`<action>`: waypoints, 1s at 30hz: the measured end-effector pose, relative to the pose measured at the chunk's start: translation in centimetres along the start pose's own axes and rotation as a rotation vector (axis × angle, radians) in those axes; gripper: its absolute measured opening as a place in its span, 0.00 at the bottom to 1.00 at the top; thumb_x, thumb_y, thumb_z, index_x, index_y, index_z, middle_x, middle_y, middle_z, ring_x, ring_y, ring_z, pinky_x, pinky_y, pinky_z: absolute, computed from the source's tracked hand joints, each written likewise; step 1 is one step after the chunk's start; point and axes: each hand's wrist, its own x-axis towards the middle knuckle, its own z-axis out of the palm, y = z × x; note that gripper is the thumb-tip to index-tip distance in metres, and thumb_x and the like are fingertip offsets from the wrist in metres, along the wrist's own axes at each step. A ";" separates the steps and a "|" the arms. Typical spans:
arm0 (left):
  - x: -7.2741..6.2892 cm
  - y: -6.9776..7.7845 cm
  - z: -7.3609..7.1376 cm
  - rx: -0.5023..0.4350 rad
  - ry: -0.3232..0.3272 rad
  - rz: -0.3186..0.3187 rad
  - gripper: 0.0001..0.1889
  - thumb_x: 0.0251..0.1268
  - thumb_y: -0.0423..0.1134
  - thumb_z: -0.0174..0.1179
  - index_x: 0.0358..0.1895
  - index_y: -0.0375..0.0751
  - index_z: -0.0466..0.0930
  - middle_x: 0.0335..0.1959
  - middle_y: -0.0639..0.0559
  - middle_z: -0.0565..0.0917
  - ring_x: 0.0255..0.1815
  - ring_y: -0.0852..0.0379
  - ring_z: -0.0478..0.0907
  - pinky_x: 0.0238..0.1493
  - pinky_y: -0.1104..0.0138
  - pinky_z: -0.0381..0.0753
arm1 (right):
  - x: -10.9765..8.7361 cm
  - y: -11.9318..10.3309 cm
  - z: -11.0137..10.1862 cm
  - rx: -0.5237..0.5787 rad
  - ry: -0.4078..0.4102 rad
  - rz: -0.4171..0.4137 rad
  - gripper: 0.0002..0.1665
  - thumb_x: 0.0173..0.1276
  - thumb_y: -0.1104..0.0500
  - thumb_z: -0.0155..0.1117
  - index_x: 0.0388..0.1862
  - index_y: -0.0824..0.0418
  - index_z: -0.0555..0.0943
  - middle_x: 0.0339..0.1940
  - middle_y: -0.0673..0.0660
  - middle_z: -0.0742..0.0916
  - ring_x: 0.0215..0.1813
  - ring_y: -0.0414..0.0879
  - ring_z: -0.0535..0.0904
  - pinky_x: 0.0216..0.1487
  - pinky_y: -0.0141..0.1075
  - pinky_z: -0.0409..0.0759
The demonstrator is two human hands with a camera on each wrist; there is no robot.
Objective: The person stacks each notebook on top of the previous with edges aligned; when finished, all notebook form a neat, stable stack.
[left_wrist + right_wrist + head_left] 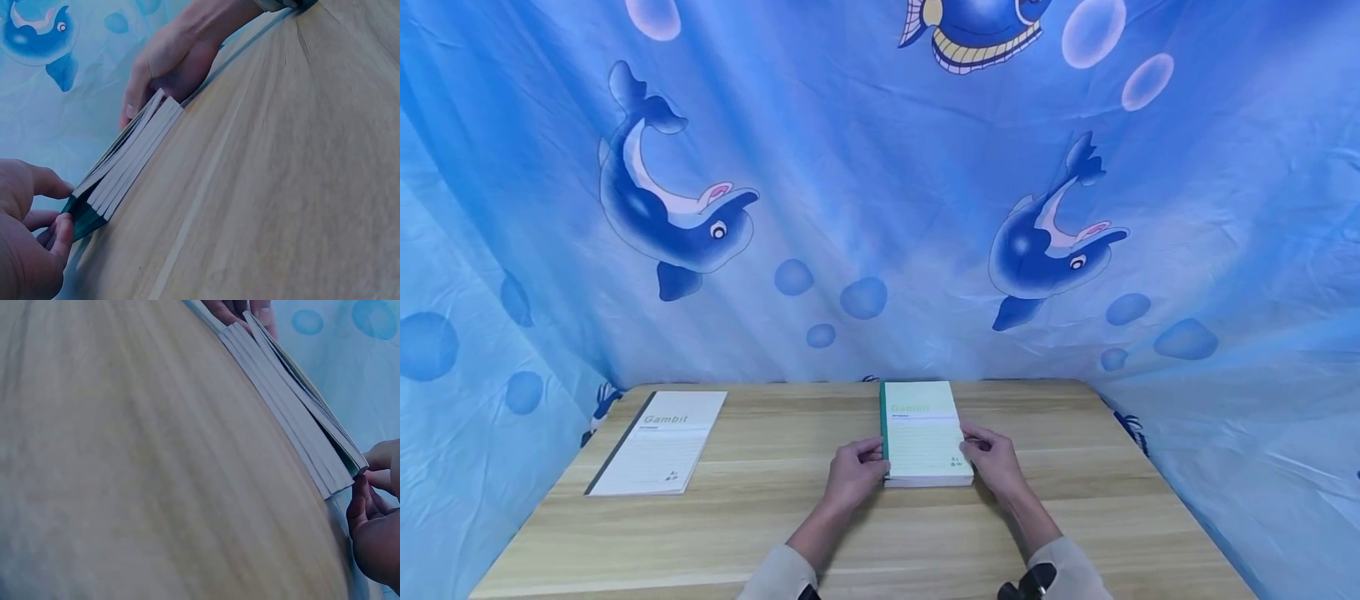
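Observation:
A stack of several notebooks (925,446) lies near the back middle of the table, the top one pale with a green spine and the word "Gambit". At its left, spine side, my left hand (856,471) pinches the upper part of the stack between thumb and fingers. On the opposite edge, my right hand (992,457) pinches the top notebook. Both wrist views show the top notebook (119,153) slightly raised, with a wedge-shaped gap above the lower notebooks (281,419). Fingertips underneath are partly hidden.
A white notebook (658,450) with a dark spine, also marked "Gambit", lies flat on the left of the wooden table (760,533). Behind the table hangs a blue curtain (880,208) printed with dolphins, a fish and bubbles.

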 end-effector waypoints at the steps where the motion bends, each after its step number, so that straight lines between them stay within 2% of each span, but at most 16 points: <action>1: 0.0 0.0 0.0 0.001 -0.005 -0.005 0.28 0.54 0.29 0.65 0.62 0.26 0.80 0.46 0.41 0.87 0.46 0.54 0.81 0.41 0.75 0.81 | 0.0 0.1 0.0 -0.009 0.003 0.003 0.26 0.69 0.68 0.65 0.66 0.67 0.80 0.57 0.65 0.87 0.54 0.47 0.80 0.48 0.25 0.79; 13: 0.2 -0.7 0.0 0.002 -0.037 -0.002 0.27 0.57 0.29 0.65 0.63 0.27 0.79 0.48 0.41 0.87 0.49 0.53 0.81 0.43 0.76 0.82 | 0.2 0.5 0.0 -0.067 -0.022 0.012 0.27 0.71 0.65 0.63 0.69 0.62 0.78 0.60 0.62 0.84 0.59 0.52 0.77 0.57 0.35 0.76; 22: 0.2 -0.9 -0.3 -0.028 -0.059 0.011 0.26 0.58 0.29 0.66 0.62 0.27 0.79 0.49 0.40 0.87 0.49 0.52 0.82 0.44 0.76 0.82 | 0.0 0.3 0.3 -0.103 -0.007 0.019 0.27 0.71 0.65 0.63 0.69 0.63 0.78 0.60 0.63 0.83 0.60 0.53 0.78 0.59 0.35 0.75; 30: 0.2 -1.0 -0.4 -0.046 -0.069 0.032 0.26 0.57 0.28 0.66 0.61 0.25 0.79 0.49 0.38 0.87 0.49 0.51 0.82 0.44 0.77 0.81 | -0.2 0.2 0.2 -0.119 -0.014 0.013 0.27 0.71 0.64 0.62 0.69 0.64 0.77 0.61 0.63 0.83 0.62 0.55 0.78 0.65 0.45 0.77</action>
